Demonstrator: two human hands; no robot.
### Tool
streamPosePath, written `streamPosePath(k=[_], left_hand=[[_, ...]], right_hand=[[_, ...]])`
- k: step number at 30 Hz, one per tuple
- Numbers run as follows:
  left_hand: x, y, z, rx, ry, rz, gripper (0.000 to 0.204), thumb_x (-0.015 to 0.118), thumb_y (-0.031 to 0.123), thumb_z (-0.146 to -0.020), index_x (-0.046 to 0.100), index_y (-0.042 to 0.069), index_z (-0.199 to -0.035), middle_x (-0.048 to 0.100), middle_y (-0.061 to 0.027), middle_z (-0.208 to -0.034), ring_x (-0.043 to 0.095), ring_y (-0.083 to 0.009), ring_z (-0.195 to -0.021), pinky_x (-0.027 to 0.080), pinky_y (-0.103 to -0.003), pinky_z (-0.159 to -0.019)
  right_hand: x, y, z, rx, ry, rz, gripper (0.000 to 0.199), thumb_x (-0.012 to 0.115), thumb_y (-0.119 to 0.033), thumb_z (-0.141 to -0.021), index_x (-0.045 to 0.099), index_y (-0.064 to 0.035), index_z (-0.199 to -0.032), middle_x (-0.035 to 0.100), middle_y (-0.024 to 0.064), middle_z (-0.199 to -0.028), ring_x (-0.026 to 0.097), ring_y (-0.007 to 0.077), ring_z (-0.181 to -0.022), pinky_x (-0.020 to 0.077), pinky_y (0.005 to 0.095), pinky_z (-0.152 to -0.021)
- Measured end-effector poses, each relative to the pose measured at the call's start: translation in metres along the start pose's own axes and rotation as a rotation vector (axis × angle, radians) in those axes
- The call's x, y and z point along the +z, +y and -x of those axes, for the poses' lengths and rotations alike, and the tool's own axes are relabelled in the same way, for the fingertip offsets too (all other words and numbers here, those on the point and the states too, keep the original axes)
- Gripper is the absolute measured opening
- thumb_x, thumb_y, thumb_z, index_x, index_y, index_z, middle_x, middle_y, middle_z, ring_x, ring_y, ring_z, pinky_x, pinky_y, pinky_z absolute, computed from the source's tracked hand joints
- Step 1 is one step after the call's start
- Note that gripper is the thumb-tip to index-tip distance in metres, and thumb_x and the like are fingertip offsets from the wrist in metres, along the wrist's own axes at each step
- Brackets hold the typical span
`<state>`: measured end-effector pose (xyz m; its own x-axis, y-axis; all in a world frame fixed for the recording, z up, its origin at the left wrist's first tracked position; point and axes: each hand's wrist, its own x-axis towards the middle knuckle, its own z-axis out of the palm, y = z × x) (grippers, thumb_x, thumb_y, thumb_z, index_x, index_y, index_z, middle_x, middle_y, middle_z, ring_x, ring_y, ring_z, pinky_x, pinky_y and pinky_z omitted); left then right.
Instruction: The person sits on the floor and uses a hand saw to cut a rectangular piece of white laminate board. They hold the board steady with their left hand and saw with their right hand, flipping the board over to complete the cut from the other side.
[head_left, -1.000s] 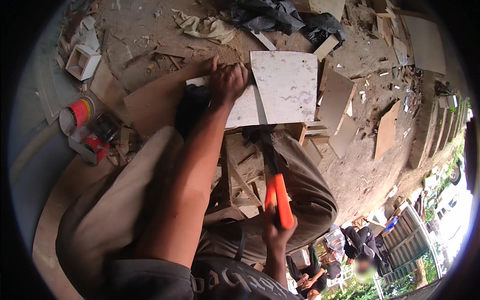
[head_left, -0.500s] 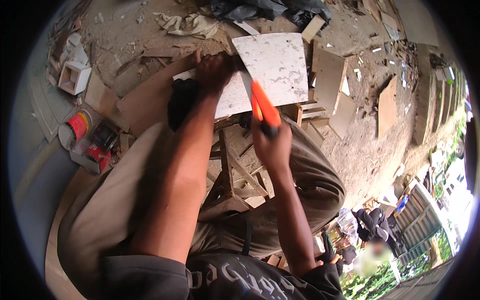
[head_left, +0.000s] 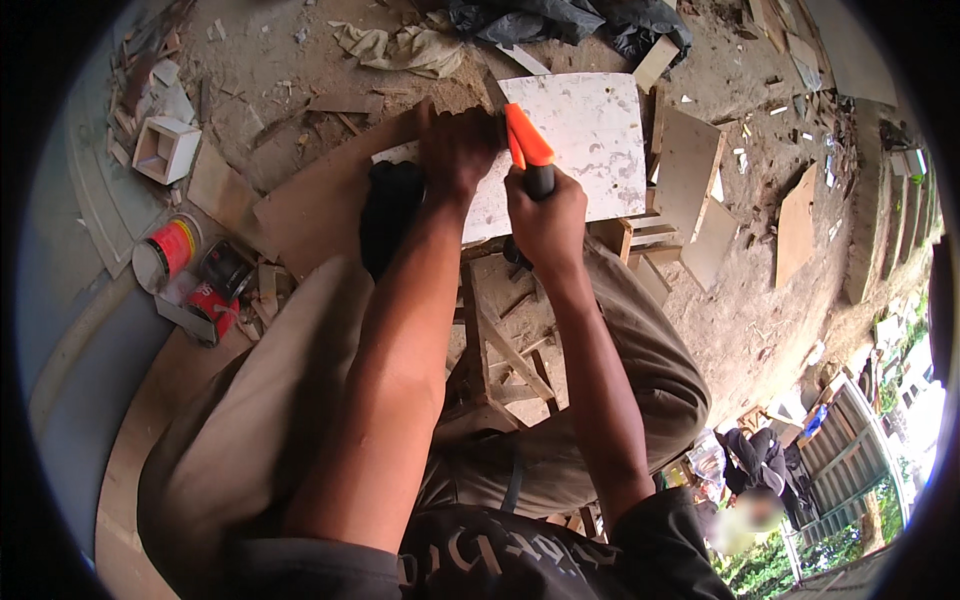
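My right hand [head_left: 546, 215] is closed around the black-and-orange handle of a hand saw [head_left: 529, 138], which stands over a white, stained board [head_left: 590, 150]. The saw's thin blade is seen nearly edge-on and is mostly hidden. To its left, my left hand [head_left: 462, 145] grips the far edge of the board, its fingers partly hidden. A black shape [head_left: 390, 215] beside my left forearm lies over the board's left part; I cannot tell what it is. Under the board's near edge, a wooden frame [head_left: 475, 340] shows between my legs.
Brown board pieces [head_left: 690, 170] lean and lie on the dirt floor to the right. At the left are paint cans [head_left: 172, 248] and a small white box [head_left: 166, 150]. Black plastic [head_left: 530, 20] and a crumpled cloth [head_left: 405, 48] lie beyond. Another person [head_left: 752, 470] is at lower right.
My right hand has pushed the saw away from me along the board. The left hand stays on the board's edge. The whole view has shifted slightly.
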<state>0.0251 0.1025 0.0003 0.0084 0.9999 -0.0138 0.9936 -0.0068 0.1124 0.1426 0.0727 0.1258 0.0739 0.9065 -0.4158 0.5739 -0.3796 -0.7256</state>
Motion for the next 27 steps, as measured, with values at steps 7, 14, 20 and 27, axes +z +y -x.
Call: streamPosePath(k=[7, 14, 20, 27], left_hand=[[0.015, -0.012, 0.007, -0.183, 0.26, 0.291, 0.027, 0.056, 0.019, -0.089, 0.064, 0.013, -0.065, 0.067, -0.0126, -0.064, 0.069, -0.0289, -0.066, 0.036, -0.05, -0.109], [0.02, -0.016, 0.011, -0.157, 0.232, 0.258, 0.03, 0.059, 0.031, -0.09, 0.069, 0.011, -0.071, 0.07, -0.0139, -0.069, 0.071, -0.0271, -0.073, 0.035, -0.048, -0.11], [-0.005, -0.004, 0.011, -0.036, 0.072, 0.27, 0.015, 0.057, 0.026, -0.087, 0.065, 0.013, -0.084, 0.067, -0.0082, -0.076, 0.069, -0.0303, -0.081, 0.032, -0.05, -0.111], [0.019, -0.009, 0.009, -0.164, 0.212, 0.245, 0.036, 0.047, 0.023, -0.097, 0.064, 0.008, -0.069, 0.069, -0.0155, -0.071, 0.069, -0.0328, -0.073, 0.036, -0.048, -0.109]], right_hand=[[-0.117, -0.001, 0.173, 0.036, -0.111, -0.014, 0.01, 0.062, -0.006, -0.091, 0.061, 0.0034, -0.087, 0.055, 0.0052, -0.064, 0.051, 0.0092, -0.062, 0.0447, 0.0278, -0.059], [-0.06, 0.013, 0.085, -0.021, -0.144, 0.021, 0.013, 0.064, -0.006, -0.083, 0.066, 0.001, -0.093, 0.063, 0.0194, -0.071, 0.069, 0.032, -0.069, 0.051, 0.0359, -0.065], [0.005, 0.008, -0.009, -0.096, -0.042, 0.03, 0.013, 0.065, -0.01, -0.081, 0.064, 0.003, -0.086, 0.063, 0.0242, -0.069, 0.067, 0.0424, -0.069, 0.0519, 0.0429, -0.066], [-0.121, 0.007, 0.183, 0.1, -0.165, -0.08, 0.007, 0.066, -0.001, -0.078, 0.064, 0.0004, -0.085, 0.06, 0.0109, -0.066, 0.066, 0.0228, -0.06, 0.0507, 0.0325, -0.061]])
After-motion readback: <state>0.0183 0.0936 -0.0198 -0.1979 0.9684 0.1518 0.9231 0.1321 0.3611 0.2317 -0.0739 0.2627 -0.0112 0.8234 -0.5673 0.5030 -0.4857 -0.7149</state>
